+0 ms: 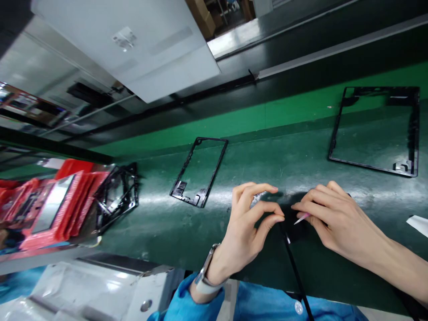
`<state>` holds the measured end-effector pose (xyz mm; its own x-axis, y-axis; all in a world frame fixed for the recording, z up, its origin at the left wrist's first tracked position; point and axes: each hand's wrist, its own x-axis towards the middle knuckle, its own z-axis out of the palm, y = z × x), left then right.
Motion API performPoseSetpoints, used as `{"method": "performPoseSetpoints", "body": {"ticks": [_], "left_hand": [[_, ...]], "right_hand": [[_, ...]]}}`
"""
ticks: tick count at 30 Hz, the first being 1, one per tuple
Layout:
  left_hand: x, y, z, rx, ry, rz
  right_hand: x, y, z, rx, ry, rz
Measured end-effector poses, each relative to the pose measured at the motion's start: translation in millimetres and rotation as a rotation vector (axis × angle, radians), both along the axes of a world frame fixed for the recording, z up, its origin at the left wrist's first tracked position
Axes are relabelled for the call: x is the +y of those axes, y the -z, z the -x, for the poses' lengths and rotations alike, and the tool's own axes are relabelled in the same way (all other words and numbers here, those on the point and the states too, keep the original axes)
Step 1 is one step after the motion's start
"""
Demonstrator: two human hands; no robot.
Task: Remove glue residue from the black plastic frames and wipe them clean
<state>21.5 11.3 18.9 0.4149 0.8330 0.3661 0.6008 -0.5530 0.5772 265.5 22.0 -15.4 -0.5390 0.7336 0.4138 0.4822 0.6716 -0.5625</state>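
Observation:
My left hand [249, 223] has its fingers curled in a pinch at the top corner of a thin black plastic frame [296, 267] that runs down toward my body. My right hand [334, 218] is close beside it, fingers pressed together on a small pale pointed tool [302, 218] aimed at that same corner. Both hands hover over the dark green conveyor belt [267, 169]. A watch sits on my left wrist above a blue sleeve.
Two more black frames lie on the belt, one in the middle [214, 171] and one at the far right [414, 133]. A stack of black frames [118, 196] and red trays [67, 200] sit at the left. A white scrap [418, 224] lies at the right edge.

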Motion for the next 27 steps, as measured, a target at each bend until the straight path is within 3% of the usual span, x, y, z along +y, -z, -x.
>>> {"method": "performPoseSetpoints", "body": {"ticks": [4,8,19,27], "left_hand": [[0.8,10.6,-4.4,-0.341,0.142,0.34],[-0.5,20.0,-5.7,-0.552,0.053,0.441],[1.9,-5.8,7.3,-0.074,-0.129,0.397],[-1.9,-5.0,9.3,0.079,-0.031,0.327]], "right_hand": [[-0.4,0.2,0.1,0.013,0.01,0.003],[-1.1,0.3,1.1,0.018,0.016,-0.003],[-1.8,1.5,1.1,-0.013,0.031,-0.046],[-2.0,0.8,1.4,-0.048,0.051,-0.074]]}}
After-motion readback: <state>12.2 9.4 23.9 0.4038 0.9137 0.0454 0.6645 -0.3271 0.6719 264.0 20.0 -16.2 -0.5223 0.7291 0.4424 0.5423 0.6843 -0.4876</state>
